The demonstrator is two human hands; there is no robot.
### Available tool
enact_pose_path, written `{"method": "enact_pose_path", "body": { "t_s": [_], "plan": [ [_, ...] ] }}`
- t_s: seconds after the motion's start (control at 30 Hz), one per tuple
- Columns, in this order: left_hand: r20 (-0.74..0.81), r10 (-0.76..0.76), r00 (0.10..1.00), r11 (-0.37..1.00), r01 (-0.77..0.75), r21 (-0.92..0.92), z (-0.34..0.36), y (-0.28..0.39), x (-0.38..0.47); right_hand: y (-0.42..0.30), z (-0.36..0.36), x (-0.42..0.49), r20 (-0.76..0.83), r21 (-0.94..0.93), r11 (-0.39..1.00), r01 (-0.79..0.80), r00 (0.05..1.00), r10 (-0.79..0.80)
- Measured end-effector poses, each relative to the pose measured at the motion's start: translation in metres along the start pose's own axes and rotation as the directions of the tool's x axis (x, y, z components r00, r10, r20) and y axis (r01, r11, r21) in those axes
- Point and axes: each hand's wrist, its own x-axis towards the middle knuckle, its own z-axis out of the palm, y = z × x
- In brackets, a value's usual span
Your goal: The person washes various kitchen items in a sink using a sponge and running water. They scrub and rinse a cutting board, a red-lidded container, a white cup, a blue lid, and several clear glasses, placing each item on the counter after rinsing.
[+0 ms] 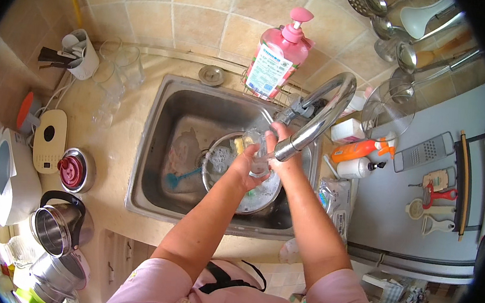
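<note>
My left hand (243,169) and my right hand (283,153) hold a clear drinking glass (260,167) between them under the spout of the chrome faucet (337,101). The glass is partly hidden by fingers and spout. Below it, a round metal basin (205,164) with soapy water stands in the stainless steel sink (150,143). White suds (221,158) float at its left side. A yellow sponge (239,145) shows just beyond my left hand. To the left of the basin, a blue brush (175,181) lies on the sink floor.
Several clear glasses (129,66) stand on the counter at the left. A pink pump bottle (276,59) sits behind the sink. An orange spray bottle (353,149) and a white pump bottle (355,167) are at the right. A steel pot (60,228) stands at lower left.
</note>
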Motion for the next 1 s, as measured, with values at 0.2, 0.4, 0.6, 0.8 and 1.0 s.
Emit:
{"method": "enact_pose_path", "body": {
  "t_s": [0.2,0.4,0.6,0.8,1.0],
  "plan": [
    [-0.056,0.437,0.898,0.823,-0.374,0.427,-0.005,-0.026,-0.026,-0.012,0.021,-0.017,0.633,0.633,0.335,-0.698,0.715,0.297],
    [0.172,0.779,0.603,0.266,-0.566,0.78,-0.037,-0.049,-0.024,-0.016,0.031,-0.024,0.632,0.683,0.237,-0.691,0.722,0.284],
    [-0.002,0.355,0.935,0.924,-0.351,0.152,-0.042,-0.053,-0.043,0.007,0.046,-0.025,0.577,0.785,0.167,-0.596,0.802,0.153],
    [0.13,0.134,0.982,0.963,-0.098,-0.25,-0.061,-0.032,-0.027,-0.015,0.03,-0.055,0.276,0.817,0.56,-0.138,0.946,-0.169],
    [0.005,0.12,0.993,0.974,-0.117,-0.196,-0.074,-0.031,-0.028,-0.015,0.024,-0.067,-0.045,0.448,0.867,0.22,0.974,-0.223]
  ]
}}
